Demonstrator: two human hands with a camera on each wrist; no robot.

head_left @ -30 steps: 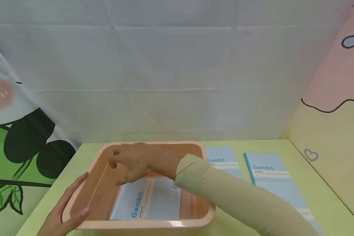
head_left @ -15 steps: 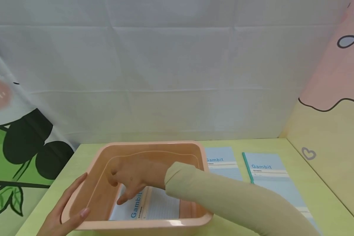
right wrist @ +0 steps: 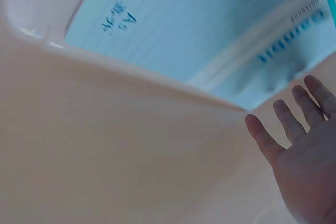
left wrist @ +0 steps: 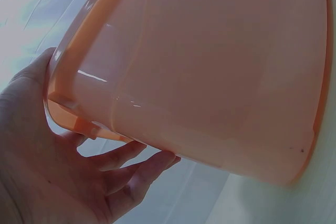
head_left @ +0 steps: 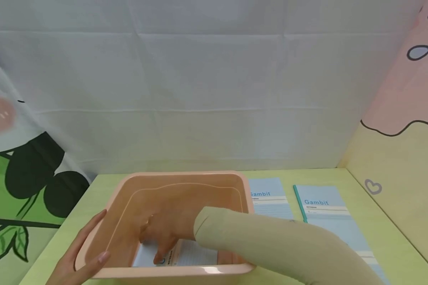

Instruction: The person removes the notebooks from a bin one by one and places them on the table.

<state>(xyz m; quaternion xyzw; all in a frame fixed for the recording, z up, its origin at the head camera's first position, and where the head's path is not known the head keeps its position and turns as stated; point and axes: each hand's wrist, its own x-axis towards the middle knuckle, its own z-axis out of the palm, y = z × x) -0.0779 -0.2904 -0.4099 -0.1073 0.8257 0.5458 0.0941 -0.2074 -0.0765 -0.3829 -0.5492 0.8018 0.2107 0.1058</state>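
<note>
A peach plastic basin [head_left: 190, 188] stands on the table, and a light blue Gambit notebook [head_left: 199, 255] lies flat inside it. My left hand [head_left: 75, 257] holds the basin's left side at the front corner; in the left wrist view the thumb is at the rim and the fingers [left wrist: 149, 171] are against the outer wall. My right hand [head_left: 164, 233] reaches down into the basin over the notebook's left part, thumb overlapping its printed title. In the right wrist view, the fingers [right wrist: 286, 119] are spread and fairly straight beside the notebook's edge, with nothing held.
Right of the basin lie more Gambit notebooks: one [head_left: 271, 206] partly behind the basin, another [head_left: 324, 209] with a green spine farther right, partly under the right sleeve [head_left: 264, 233]. A white cloth [head_left: 214, 99] backs the yellow-green table [head_left: 356, 209].
My right hand has moved down into the basin, from near the back rim to close over the notebook. The left hand keeps its hold on the basin.
</note>
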